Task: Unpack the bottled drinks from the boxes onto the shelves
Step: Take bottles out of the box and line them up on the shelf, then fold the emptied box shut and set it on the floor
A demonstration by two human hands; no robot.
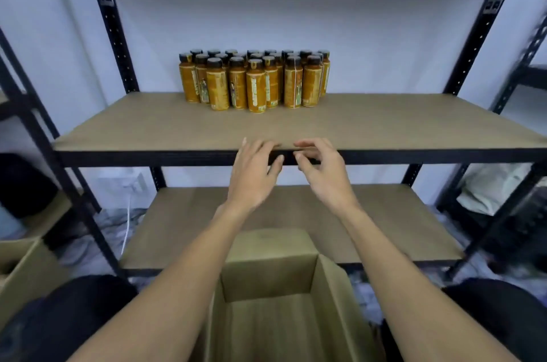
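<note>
- A cluster of amber plastic drink bottles with dark caps (254,80) stands upright on the upper tan board shelf (148,128). It sits at the middle of the shelf's width, towards the back edge, and well back from the front edge.
- The bottles are packed in several close rows, touching or nearly touching, and the front row curves slightly forward at its middle.
- The shelf is carried by a black metal rack frame (115,36) with perforated uprights at its corners; a white wall (296,6) is behind it.
- The left hand (254,172) is raised in front of the middle of the upper shelf's front edge. Its fingers are nearly straight and spread, and it holds nothing. The fingertips are blurred, so I cannot tell whether they touch the edge.
- The right hand (324,175) is just beside the left, at the same front edge. Its fingers are loosely curved, the thumb is apart from them, and it grips nothing.
- An open brown cardboard box (266,276) sits below the forearms, in front of the lower tan board shelf (183,228). The part of its inside in view shows only bare cardboard walls and floor.
- A second brown cardboard box (26,276) shows in part at the left edge of the view, beside the rack.
- The person's dark-trousered knee (74,311) is to the left of the open box.
</note>
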